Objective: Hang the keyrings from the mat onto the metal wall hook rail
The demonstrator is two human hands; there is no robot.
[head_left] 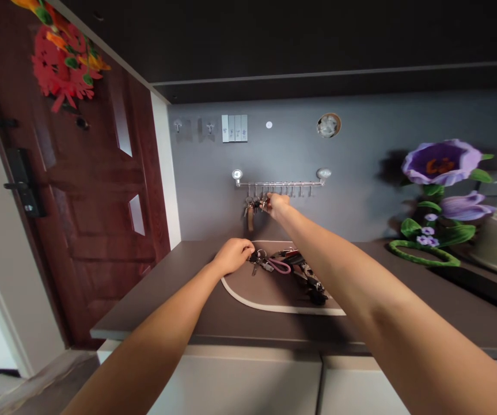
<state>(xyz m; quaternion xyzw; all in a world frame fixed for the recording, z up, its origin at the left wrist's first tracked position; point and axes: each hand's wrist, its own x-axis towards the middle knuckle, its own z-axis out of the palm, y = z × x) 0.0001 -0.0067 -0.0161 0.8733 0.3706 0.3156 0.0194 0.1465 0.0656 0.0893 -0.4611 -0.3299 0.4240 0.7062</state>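
Observation:
My right hand (278, 204) is up at the hook rail (280, 184) on the grey wall, its fingers closed on a bunch of keys (264, 203). Just left of it, more keys with a brown strap (250, 219) hang from the rail's left hooks. Lower down, my left hand (233, 255) pinches the edge of another key bunch (259, 260) over the brown mat (248, 294). A pink loop (280, 265) lies beside that bunch. Further right on the mat is a pile of dark keys and fobs (315, 282), partly hidden by my right forearm.
A dark counter (162, 294) carries the mat, with a purple flower ornament (442, 167) at the right. A dark shelf (317, 52) juts out overhead. At the left stands a red-brown door (101, 230). Clear hooks (210, 128) and a switch panel (234, 128) are on the wall.

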